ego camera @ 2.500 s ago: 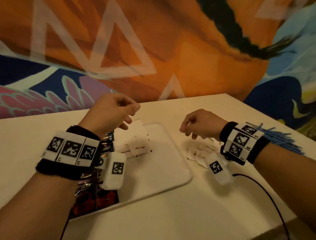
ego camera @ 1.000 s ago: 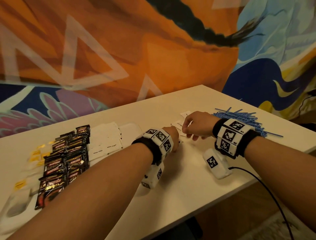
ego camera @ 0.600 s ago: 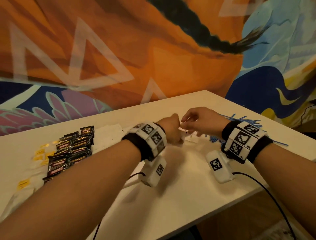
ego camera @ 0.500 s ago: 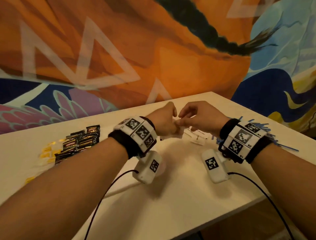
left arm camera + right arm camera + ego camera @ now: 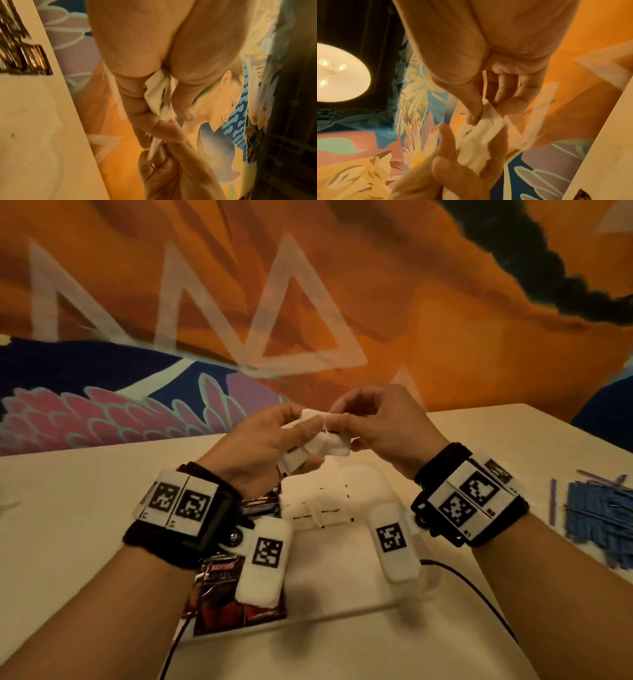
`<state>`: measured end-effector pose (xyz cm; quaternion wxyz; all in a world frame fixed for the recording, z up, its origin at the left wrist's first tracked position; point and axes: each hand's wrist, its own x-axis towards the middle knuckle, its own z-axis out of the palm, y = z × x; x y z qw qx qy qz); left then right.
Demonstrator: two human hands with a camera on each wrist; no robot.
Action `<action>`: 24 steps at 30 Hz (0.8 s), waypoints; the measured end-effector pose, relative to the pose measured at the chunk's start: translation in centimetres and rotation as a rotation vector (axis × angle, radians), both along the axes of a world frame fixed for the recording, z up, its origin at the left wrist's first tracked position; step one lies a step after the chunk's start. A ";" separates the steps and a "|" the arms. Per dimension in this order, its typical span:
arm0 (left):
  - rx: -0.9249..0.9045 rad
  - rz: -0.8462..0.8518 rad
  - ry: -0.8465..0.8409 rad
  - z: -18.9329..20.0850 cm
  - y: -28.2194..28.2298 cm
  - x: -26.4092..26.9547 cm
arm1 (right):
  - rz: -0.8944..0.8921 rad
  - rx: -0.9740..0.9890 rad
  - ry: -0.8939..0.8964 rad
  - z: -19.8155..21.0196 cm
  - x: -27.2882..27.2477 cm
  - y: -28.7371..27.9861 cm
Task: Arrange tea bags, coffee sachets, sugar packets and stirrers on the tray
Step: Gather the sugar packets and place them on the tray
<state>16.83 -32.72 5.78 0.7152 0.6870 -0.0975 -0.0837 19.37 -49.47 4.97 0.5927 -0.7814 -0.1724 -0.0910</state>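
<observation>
Both hands hover above the white tray [image 5: 346, 587], meeting over its far end. My left hand [image 5: 270, 436] grips a small bunch of white sugar packets [image 5: 325, 445], seen also as crumpled white paper, the sugar packets [image 5: 158, 94], between its thumb and fingers. My right hand [image 5: 373, 422] pinches one end of the same sugar packets [image 5: 479, 135]. More white sugar packets [image 5: 318, 508] lie in rows on the tray. Dark coffee sachets [image 5: 226, 594] lie along the tray's left side, partly hidden by my left wrist.
A heap of blue stirrers [image 5: 596, 515] lies on the white table [image 5: 68, 525] to the right of the tray. A black cable [image 5: 472, 587] runs from my right wrist over the table's front. A painted wall stands right behind the table.
Both hands have lifted from the table's right part with sugar packets and swung left, so they now hang over the tray. The view has turned back toward the tray.
</observation>
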 end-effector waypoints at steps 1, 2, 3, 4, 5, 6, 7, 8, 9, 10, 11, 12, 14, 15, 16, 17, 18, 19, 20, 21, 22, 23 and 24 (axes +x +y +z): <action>0.012 0.026 -0.023 -0.1 0.8 0.1 | -0.001 0.022 -0.009 0.0 0.3 0.5; 0.001 0.048 -0.037 -0.2 1.5 0.3 | -0.007 0.036 -0.025 0.0 0.7 1.1; -0.028 0.067 -0.042 -0.4 2.2 0.5 | -0.014 0.044 -0.044 0.1 1.0 1.6; -0.072 0.079 -0.041 -0.5 2.7 0.7 | -0.016 0.049 -0.061 0.0 1.2 2.1; -0.111 0.083 -0.043 -0.7 3.1 0.8 | -0.011 0.059 -0.071 0.0 1.4 2.5; -0.128 0.085 -0.052 -0.7 3.5 1.0 | -0.003 0.078 -0.078 -0.1 1.6 2.8; -0.115 0.090 -0.068 -0.8 3.7 1.1 | 0.005 0.101 -0.080 -0.2 1.8 3.1; -0.085 0.100 -0.088 -1.0 3.8 1.3 | 0.010 0.126 -0.080 -0.4 1.9 3.3; -0.048 0.113 -0.113 -1.1 3.8 1.4 | 0.014 0.155 -0.079 -0.6 2.0 3.4; -0.023 0.133 -0.138 -1.2 3.6 1.5 | 0.023 0.189 -0.070 -0.8 2.1 3.4; -0.013 0.164 -0.156 -1.3 3.4 1.6 | 0.040 0.224 -0.043 -1.0 2.2 3.4; -0.015 0.198 -0.166 -1.4 3.3 1.8 | 0.068 0.252 -0.002 -1.2 2.2 3.4; -0.008 0.239 -0.174 -1.6 3.0 1.9 | 0.141 0.282 0.076 -1.4 1.9 3.5; 0.032 0.247 -0.188 -1.6 3.0 2.0 | 0.163 0.289 0.096 -1.3 1.9 3.4; 0.098 0.263 -0.216 -1.7 3.1 2.1 | 0.169 0.297 0.103 -1.2 1.9 3.2; 0.171 0.292 -0.255 -1.6 3.5 2.2 | 0.165 0.301 0.098 -1.0 1.9 3.0; 0.222 0.332 -0.295 -1.4 4.0 2.2 | 0.161 0.288 0.077 -0.7 2.0 2.8; 0.236 0.362 -0.327 -1.1 4.6 2.2 | 0.164 0.255 0.047 -0.5 2.0 2.7; 0.226 0.367 -0.346 -0.9 5.1 2.2 | 0.177 0.210 0.016 -0.3 2.1 2.8; 0.219 0.344 -0.350 -0.6 5.4 2.2 | 0.196 0.170 -0.007 -0.3 2.1 3.0; 0.234 0.303 -0.351 -0.6 5.5 2.1 | 0.219 0.152 -0.016 -0.3 2.1 3.4; 0.261 0.257 -0.355 -0.6 5.3 2.1 | 0.237 0.161 -0.011 -0.5 2.2 3.8; 0.281 0.231 -0.363 -0.8 5.1 2.1 | 0.245 0.195 0.001 -0.7 2.5 4.2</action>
